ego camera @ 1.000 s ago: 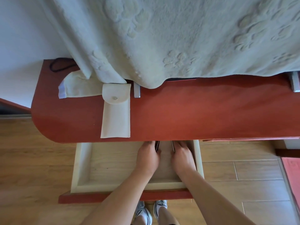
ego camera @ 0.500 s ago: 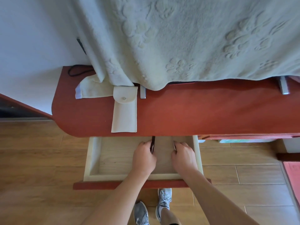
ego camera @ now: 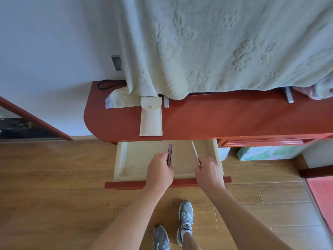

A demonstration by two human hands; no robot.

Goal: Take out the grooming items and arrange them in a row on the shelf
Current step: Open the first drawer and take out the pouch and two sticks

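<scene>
A person's left hand [ego camera: 159,170] curls its fingers [ego camera: 161,157] around a slim dark stick [ego camera: 170,152], while the right hand [ego camera: 209,173] pinches a thin pale stick [ego camera: 195,151]. Both items jut forward from the fingers, above the open drawer [ego camera: 122,159]. Farther ahead, a cream pouch [ego camera: 151,123] lies flap-down on the red tabletop [ego camera: 234,120].

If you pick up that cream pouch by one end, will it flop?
Probably a bit: the pouch looks like soft fabric and lies flat on the shelf, so it may bend. It looks thin, so likely light. Being flat, it should not roll.
</scene>
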